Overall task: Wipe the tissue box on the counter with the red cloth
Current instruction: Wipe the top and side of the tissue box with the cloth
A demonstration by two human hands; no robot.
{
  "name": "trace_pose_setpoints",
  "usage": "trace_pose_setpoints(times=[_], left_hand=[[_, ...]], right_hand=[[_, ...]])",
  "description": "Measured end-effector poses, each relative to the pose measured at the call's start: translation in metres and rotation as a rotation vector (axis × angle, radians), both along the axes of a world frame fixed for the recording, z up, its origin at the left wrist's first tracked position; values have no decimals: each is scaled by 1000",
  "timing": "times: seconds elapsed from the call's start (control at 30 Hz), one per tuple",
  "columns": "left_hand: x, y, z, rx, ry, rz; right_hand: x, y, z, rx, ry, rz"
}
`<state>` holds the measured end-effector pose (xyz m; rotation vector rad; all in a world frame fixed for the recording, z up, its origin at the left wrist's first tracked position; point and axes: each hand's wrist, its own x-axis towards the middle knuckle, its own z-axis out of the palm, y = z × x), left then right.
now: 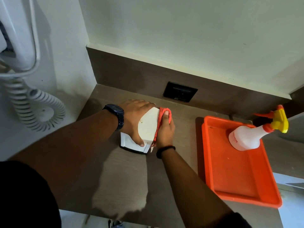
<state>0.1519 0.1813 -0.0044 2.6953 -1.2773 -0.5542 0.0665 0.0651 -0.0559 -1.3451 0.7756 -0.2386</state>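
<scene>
Head view
Left hand (133, 119): clamped over the tissue box (147, 127), fingers across the far edge, thumb down the near side; black watch (117, 115) on the wrist.
Tissue box: white, tilted up between both hands, above a white dark-rimmed base (131, 146) on the counter (125, 181).
Right hand (164, 130): closed around the red cloth (162, 116), pressing it on the box's right face.
Right of the grip: orange tray (238, 181) holding a spray bottle (246, 137), well apart.
Beyond the grip: dark wall socket (180, 94).
</scene>
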Motion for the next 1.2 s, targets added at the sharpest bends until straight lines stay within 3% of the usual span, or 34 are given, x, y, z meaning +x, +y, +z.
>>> trace_pose_setpoints(times=[0.23,0.37,0.47,0.67,0.8,0.87,0.97,1.1,1.2], left_hand=[[0,0,-3,20,-49,-23],[0,0,-4,-12,-43,-12],[0,1,-3,-32,-25,5],[-3,2,0,-3,-50,12],[-2,6,-3,-7,-15,42],[-4,15,-6,-49,24,98],[-6,37,-7,-168,93,234],[0,51,-17,-361,181,315],[-2,52,-20,-368,241,343]], right_hand=[[-41,26,-9,102,52,-51],[-30,25,8,-13,-82,-76],[-15,14,12,-141,-52,-17],[-38,7,-9,140,167,-57],[-41,1,12,265,131,-121],[-34,-3,39,111,-30,-105],[-15,2,78,-296,-229,38],[12,14,72,-813,-146,443],[15,24,55,-1190,-11,624]])
